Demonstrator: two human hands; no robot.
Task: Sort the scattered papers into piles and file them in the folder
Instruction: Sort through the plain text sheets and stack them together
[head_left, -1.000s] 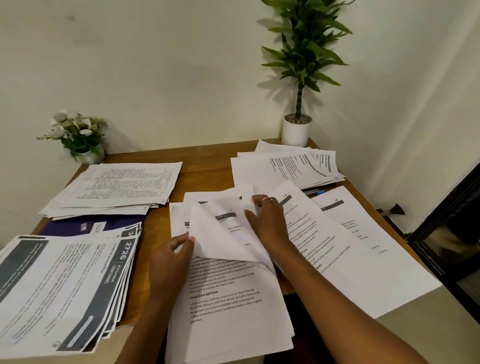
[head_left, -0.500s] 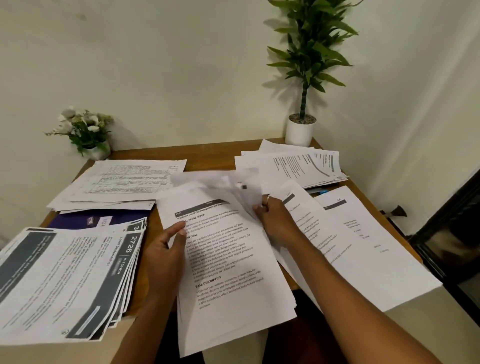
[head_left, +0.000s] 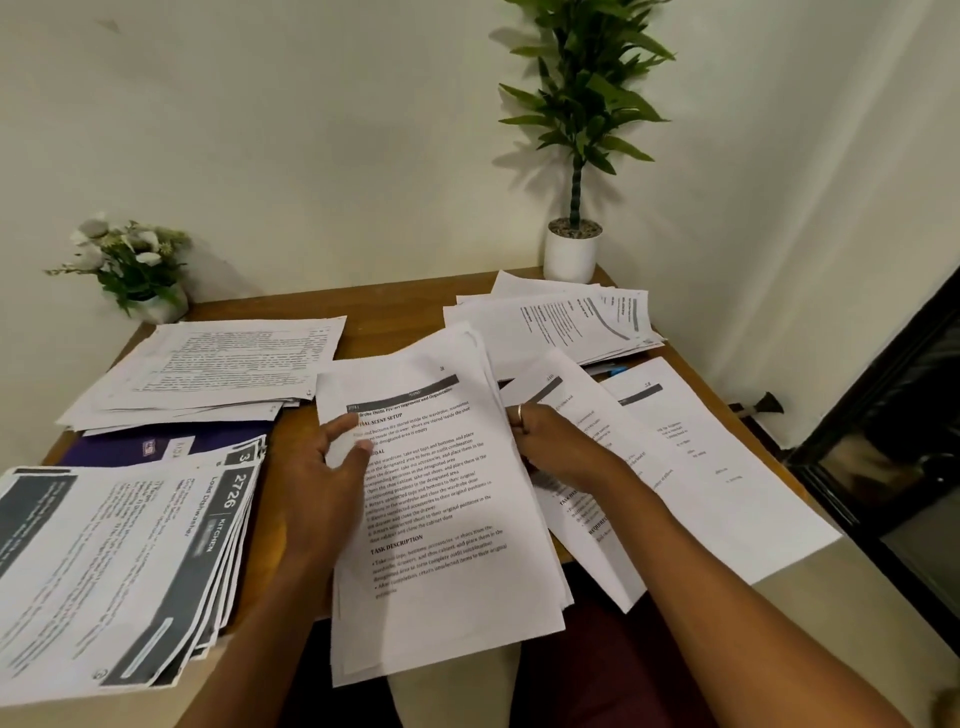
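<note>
A stack of printed sheets (head_left: 441, 499) lies in front of me, overhanging the near edge of the wooden table (head_left: 374, 322). My left hand (head_left: 317, 488) grips the stack's left edge, thumb on the top page. My right hand (head_left: 556, 447) holds the right edge, its fingers tucked under the sheets. A dark blue folder (head_left: 156, 444) lies at the left, mostly covered by paper piles. Loose sheets (head_left: 691, 467) spread to the right of the stack.
A pile with dark headers (head_left: 114, 566) hangs over the near left corner. A text-heavy pile (head_left: 218, 369) sits at the back left, another pile (head_left: 566, 322) at the back right. A flower pot (head_left: 135, 270) and a tall potted plant (head_left: 571, 249) stand at the back corners.
The sheet that my right hand had lifted and turned over is gone from the air; the stack now lies flat with both hands at its sides. My left hand slid up its left edge.
</note>
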